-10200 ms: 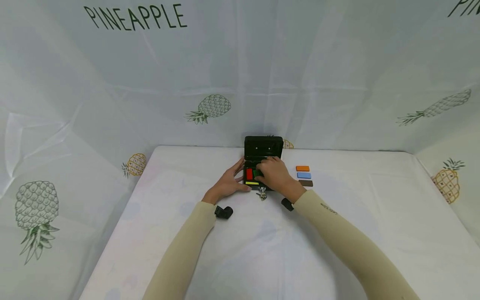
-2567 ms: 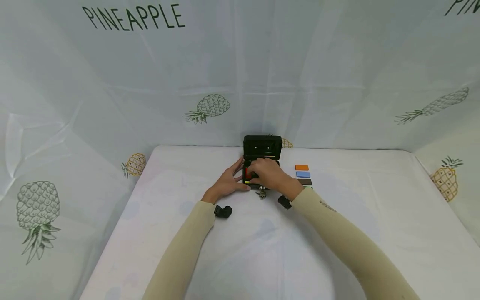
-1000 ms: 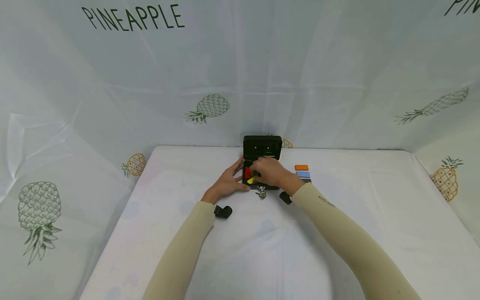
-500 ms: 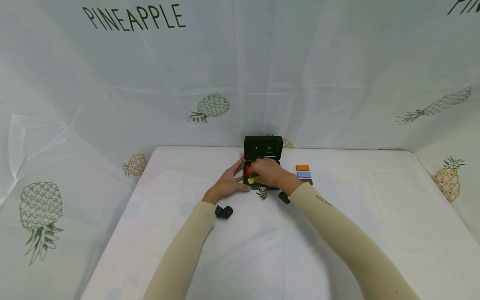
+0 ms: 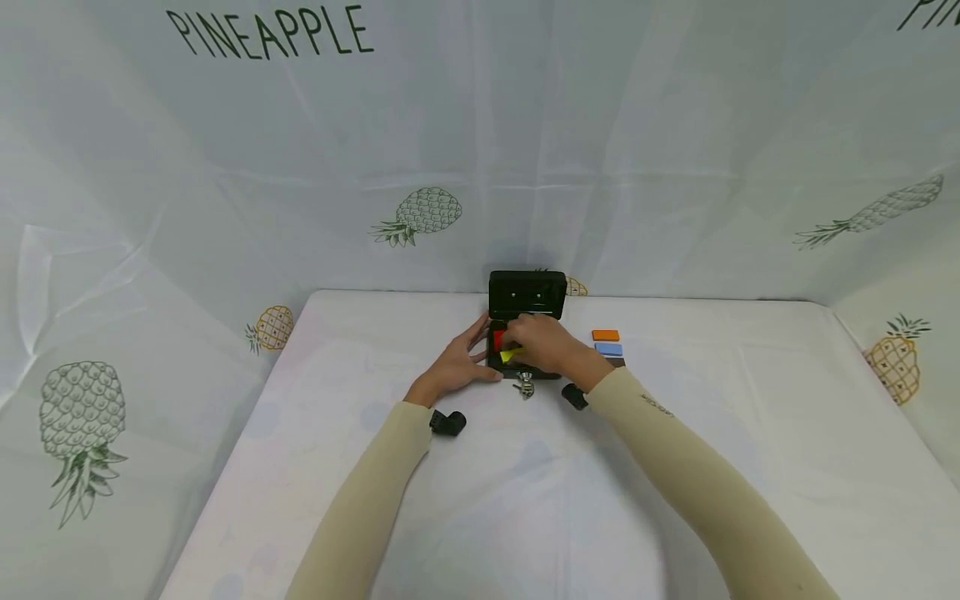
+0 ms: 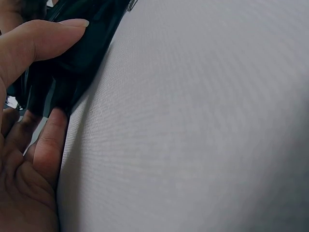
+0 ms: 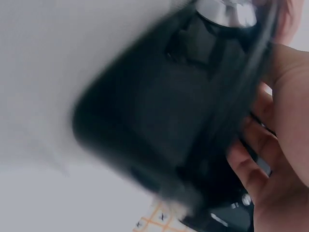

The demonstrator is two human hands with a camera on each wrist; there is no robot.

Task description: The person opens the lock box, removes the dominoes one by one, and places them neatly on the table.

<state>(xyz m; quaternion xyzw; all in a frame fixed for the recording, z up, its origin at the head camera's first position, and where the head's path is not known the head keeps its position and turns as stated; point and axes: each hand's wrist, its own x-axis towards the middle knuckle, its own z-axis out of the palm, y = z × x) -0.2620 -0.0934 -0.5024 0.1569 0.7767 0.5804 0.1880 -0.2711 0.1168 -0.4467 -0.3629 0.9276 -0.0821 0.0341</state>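
A small black box (image 5: pixel 527 293) stands at the far middle of the table, its lid raised. My left hand (image 5: pixel 453 367) rests against its left side, fingers extended, the thumb along the front corner; the left wrist view shows that thumb on the dark box wall (image 6: pixel 79 63). My right hand (image 5: pixel 547 340) reaches into the box and pinches a flat yellow rectangular block (image 5: pixel 512 355), which is tilted. Beside it in the box lies a red block (image 5: pixel 498 337). The right hand hides much of the inside. Keys (image 5: pixel 525 386) hang from the front lock.
Right of the box lie an orange block (image 5: pixel 606 335), a blue block (image 5: pixel 608 349) and a brown block (image 5: pixel 617 362), partly covered by the right wrist. A pineapple-print curtain (image 5: pixel 416 218) rises behind the table. Dark wrist cameras (image 5: pixel 447 424) sit under both wrists.
Earlier the right hand was at a green block in the box; later a green edge showed below the brown block. The yellow block, flat at first, is now pinched and tilted. The left hand stays put.
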